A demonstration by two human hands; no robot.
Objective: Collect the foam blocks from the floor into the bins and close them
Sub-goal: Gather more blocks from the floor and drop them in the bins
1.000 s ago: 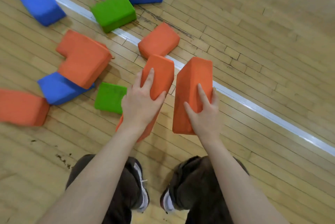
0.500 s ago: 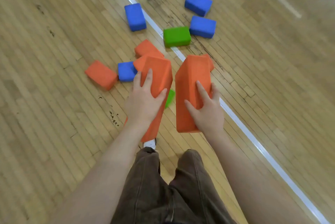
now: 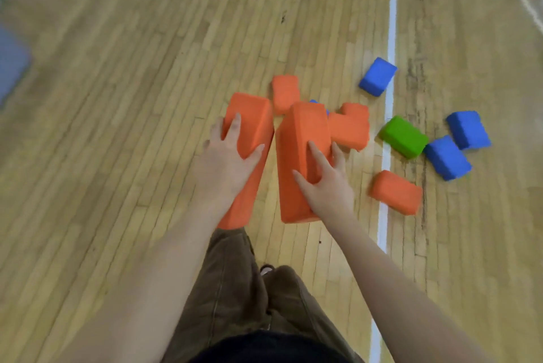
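Here, two long orange foam blocks held up above the wooden floor (image 3: 117, 127), side by side and nearly touching at their far ends. Left hand (image 3: 226, 163) clamped on the left orange block (image 3: 249, 133): fingers (image 3: 235, 124) spread over its top face toward 12 o'clock, thumb (image 3: 255, 151) pressed on the face toward 3 o'clock, block running under the palm and out toward 6 o'clock. Right hand (image 3: 326, 186) gripping the right orange block (image 3: 302, 139): index finger laid up the near face toward 11 o'clock, thumb (image 3: 299, 179) hooked across at 9 o'clock, other fingers wrapped round the edge at 1 o'clock, only partly visible.

On the floor beyond, at 12 o'clock from the hands, a small orange block (image 3: 285, 92). At 2 o'clock, an orange stepped block (image 3: 349, 127), just behind the right block. At 3 o'clock of the right hand, another orange block (image 3: 396, 192) beside the white line (image 3: 390, 39). Farther toward 2 o'clock, a green block (image 3: 404, 136) touching a blue block (image 3: 448, 157), with a second blue block (image 3: 468, 129) just behind and a third blue block (image 3: 377, 76) on the line. A sliver of blue peeking above the right block, too hidden to identify. Brown trousers (image 3: 235, 289) at 6 o'clock.
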